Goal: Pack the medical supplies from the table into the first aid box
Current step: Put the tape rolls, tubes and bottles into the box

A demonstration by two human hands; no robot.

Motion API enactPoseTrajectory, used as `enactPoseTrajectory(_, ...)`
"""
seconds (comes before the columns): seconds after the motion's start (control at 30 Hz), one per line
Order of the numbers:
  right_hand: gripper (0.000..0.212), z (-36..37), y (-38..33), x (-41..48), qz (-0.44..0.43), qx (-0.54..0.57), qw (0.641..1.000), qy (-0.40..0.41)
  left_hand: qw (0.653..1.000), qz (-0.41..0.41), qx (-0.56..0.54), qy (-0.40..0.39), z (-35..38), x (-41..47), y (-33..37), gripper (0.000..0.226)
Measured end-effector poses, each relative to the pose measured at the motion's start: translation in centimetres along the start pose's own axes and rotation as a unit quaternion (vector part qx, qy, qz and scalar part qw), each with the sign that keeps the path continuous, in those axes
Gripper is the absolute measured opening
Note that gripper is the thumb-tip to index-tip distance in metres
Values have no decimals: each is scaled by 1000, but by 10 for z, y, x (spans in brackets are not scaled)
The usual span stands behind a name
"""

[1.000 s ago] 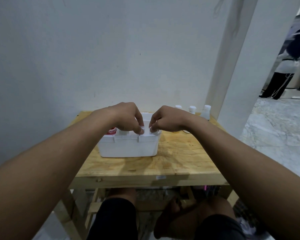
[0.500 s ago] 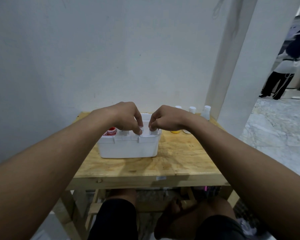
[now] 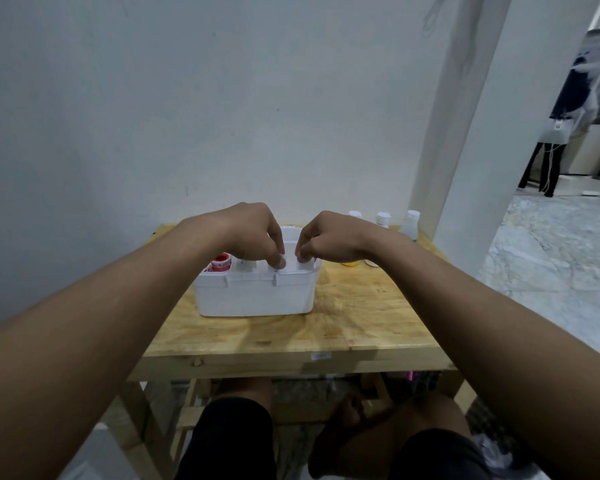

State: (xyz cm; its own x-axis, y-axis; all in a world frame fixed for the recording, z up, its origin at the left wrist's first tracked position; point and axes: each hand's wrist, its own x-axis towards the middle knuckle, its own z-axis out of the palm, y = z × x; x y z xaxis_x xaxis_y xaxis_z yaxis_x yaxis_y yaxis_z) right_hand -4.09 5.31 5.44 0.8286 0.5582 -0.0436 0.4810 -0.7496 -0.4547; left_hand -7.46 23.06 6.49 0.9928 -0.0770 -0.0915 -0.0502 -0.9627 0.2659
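An open white first aid box [image 3: 257,296] stands in the middle of the wooden table [image 3: 361,317]. Both my hands hover over its front right part, fingers curled down. My left hand [image 3: 253,233] pinches a small white item [image 3: 280,264] just inside the front rim. My right hand [image 3: 326,237] pinches a white item [image 3: 305,265] right beside it. What these white pieces are is hidden by my fingers. A red-and-white plaster roll [image 3: 221,263] sits in the box's left part.
Three white-capped bottles [image 3: 383,220] stand at the table's back right, near a white pillar [image 3: 458,133]. A yellow object [image 3: 351,262] and a pale disc [image 3: 371,263] lie under my right wrist. A wall is directly behind the table. A person stands far right in the background.
Both hands stay pinched over the box's front right part, barely shifting. The red-and-white roll shows more beside my left hand than a second ago.
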Motion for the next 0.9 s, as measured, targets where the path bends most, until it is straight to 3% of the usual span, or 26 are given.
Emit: enactPoseTrajectory(0.9, 25, 3, -3, -2, 3, 1, 1000, -1, 999, 22, -5, 45, 5, -5, -4, 15)
